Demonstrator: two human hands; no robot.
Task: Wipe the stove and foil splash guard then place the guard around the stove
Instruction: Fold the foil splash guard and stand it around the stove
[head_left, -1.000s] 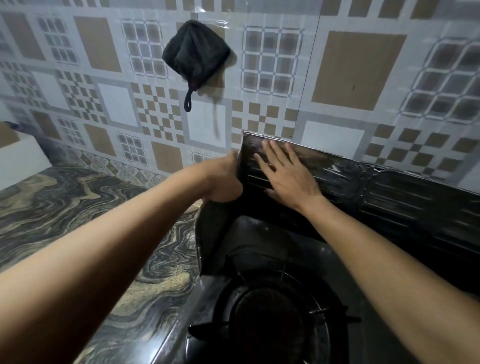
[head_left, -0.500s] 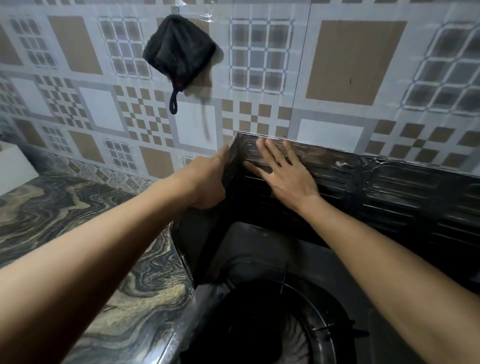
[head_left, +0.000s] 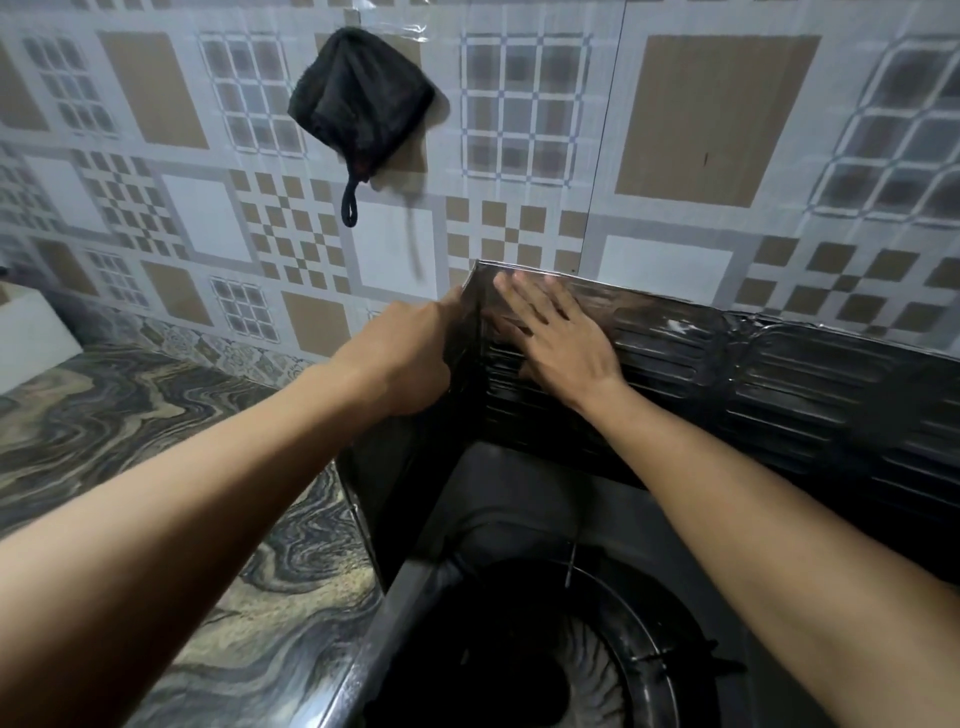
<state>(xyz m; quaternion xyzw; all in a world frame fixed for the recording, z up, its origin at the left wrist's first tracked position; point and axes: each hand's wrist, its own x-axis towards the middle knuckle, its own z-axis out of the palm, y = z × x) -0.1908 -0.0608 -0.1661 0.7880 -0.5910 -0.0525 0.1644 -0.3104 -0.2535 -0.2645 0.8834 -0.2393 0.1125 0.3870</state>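
Looks like the wiping is out of the way and we're on the last bit, getting the guard standing around the stove. The foil splash guard is upright along the tiled wall behind the stove, with its left panel folded forward along the stove's left side, so there's a corner right where both hands are.

The left hand sits on the outside of that corner fold. Its grip seems clamped on the foil edge, but the fingers are hidden behind the panel, so I can't tell for sure. The right hand is flat, fingers spread apart, pressing the back panel toward the wall, not gripping anything.

Next move, I'd guess: crease the corner cleanly and line the side panel up with the stove's edge on the marbled table. Go gentle, foil dents easily. The right end of the guard is out of view. A dark cloth hangs on the wall.
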